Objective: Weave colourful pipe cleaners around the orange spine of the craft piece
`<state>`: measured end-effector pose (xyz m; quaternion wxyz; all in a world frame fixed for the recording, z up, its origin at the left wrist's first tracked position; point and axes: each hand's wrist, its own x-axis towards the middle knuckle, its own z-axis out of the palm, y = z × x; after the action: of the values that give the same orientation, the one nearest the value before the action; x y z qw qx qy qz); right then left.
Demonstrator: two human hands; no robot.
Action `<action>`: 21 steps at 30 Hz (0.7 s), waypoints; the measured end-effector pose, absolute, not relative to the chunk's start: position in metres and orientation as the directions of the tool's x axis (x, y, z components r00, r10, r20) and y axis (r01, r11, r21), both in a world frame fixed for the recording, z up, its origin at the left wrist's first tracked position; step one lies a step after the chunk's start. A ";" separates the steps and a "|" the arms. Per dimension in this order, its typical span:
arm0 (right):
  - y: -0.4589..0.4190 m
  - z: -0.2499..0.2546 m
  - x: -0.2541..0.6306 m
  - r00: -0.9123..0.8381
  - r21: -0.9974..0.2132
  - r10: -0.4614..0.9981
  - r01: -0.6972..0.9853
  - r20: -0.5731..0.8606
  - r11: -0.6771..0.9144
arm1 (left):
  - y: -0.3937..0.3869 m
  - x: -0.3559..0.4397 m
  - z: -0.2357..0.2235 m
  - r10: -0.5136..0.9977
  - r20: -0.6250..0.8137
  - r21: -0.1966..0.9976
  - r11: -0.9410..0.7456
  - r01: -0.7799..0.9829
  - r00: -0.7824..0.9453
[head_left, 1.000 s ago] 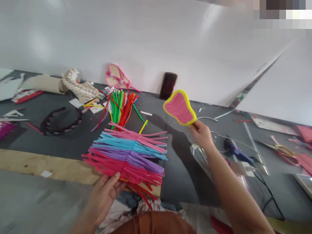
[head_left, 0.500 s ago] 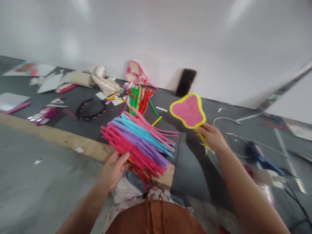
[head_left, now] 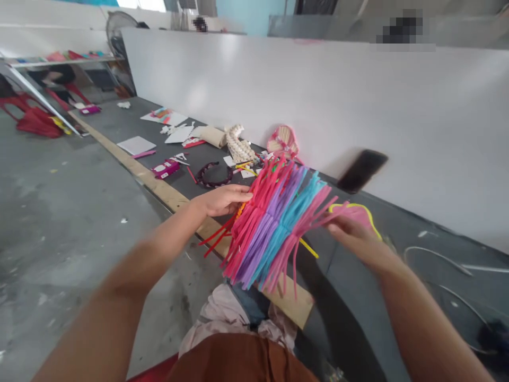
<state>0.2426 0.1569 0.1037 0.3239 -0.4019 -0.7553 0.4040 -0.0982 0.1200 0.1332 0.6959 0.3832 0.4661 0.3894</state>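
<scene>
My left hand (head_left: 226,200), fingers closed, grips the near left edge of a mat of bound pipe cleaners (head_left: 274,225). Its bands run red, purple, blue and pink, and several loose red strands hang below. At the pink end is my right hand (head_left: 356,239), its fingertips partly behind the pink strands; what it holds cannot be made out. Just behind that hand shows a pink fan-shaped piece with a yellow rim (head_left: 360,215), its handle hidden. A yellow pipe cleaner (head_left: 309,248) sticks out beneath the mat.
A dark phone (head_left: 362,170) leans on the white partition (head_left: 417,122). Along the table lie a pink-rimmed leaf-shaped piece (head_left: 283,140), a knobbly beige piece (head_left: 239,144), a braided headband (head_left: 214,176) and a purple packet (head_left: 165,168). Curved wire (head_left: 437,252) lies right.
The view has swung left. The mat has turned so its bands run more upright, pink end toward my right hand. My right hand has come closer to it; the pink piece now sits behind that hand.
</scene>
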 end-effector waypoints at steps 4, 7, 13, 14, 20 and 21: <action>0.144 0.081 0.214 -0.623 -0.988 0.776 0.152 -0.097 -0.002 | 0.140 -0.089 0.132 0.849 -0.395 0.879 0.460 -0.124 0.350; 0.129 0.057 0.202 -0.478 -0.986 0.864 0.018 -0.155 -0.167 | 0.150 -0.084 0.126 0.860 -0.376 0.900 0.428 -0.086 0.346; 0.112 0.029 0.195 -0.316 -0.966 0.937 -0.155 -0.150 -0.207 | 0.159 -0.078 0.125 0.821 -0.358 0.909 0.415 -0.034 0.444; 0.111 0.029 0.195 -0.304 -0.966 0.941 -0.159 -0.150 -0.205 | 0.160 -0.077 0.126 0.806 -0.363 0.906 0.422 -0.025 0.467; 0.105 0.033 0.195 -0.282 -0.963 0.942 -0.145 -0.182 -0.229 | 0.163 -0.072 0.132 0.774 -0.333 0.937 0.338 0.092 0.538; 0.105 0.034 0.195 -0.286 -0.960 0.939 -0.146 -0.192 -0.240 | 0.164 -0.072 0.132 0.776 -0.327 0.941 0.320 0.112 0.539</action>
<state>0.1954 0.1045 0.0335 0.4122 -0.4329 -0.4583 0.6578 -0.0720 0.1638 0.1321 0.6972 0.5324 0.4167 0.2382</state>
